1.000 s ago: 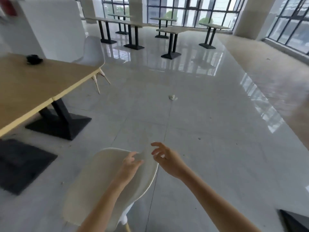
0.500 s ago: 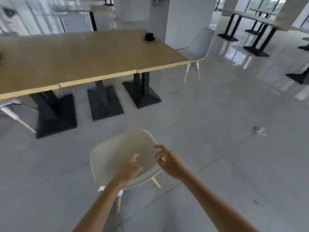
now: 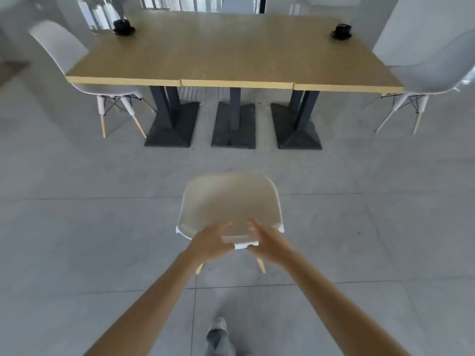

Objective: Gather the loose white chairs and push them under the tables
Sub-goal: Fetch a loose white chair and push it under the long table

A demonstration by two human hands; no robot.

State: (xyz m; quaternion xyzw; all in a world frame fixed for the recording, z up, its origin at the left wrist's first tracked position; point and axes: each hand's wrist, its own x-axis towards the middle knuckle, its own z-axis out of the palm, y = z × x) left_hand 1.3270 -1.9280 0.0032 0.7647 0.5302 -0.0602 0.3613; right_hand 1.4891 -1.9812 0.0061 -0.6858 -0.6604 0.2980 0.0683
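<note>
A loose white chair (image 3: 230,201) stands on the grey floor in front of me, its seat facing a long wooden table (image 3: 231,50). My left hand (image 3: 212,244) and my right hand (image 3: 267,244) both grip the top edge of its backrest, fingers curled over the rim. The chair is about a chair's length short of the table's near edge. Two of its wooden legs show below my hands.
Three black pedestal bases (image 3: 233,127) stand under the table. A white chair (image 3: 77,70) sits tucked at the left end and another (image 3: 431,73) at the right end. Two black cups on saucers, one (image 3: 124,26) far left and one (image 3: 341,30) far right, rest on the tabletop. My shoe (image 3: 218,335) shows below.
The view has swung left until the table faces me squarely. The chair has turned with it, and both hands have closed on its backrest.
</note>
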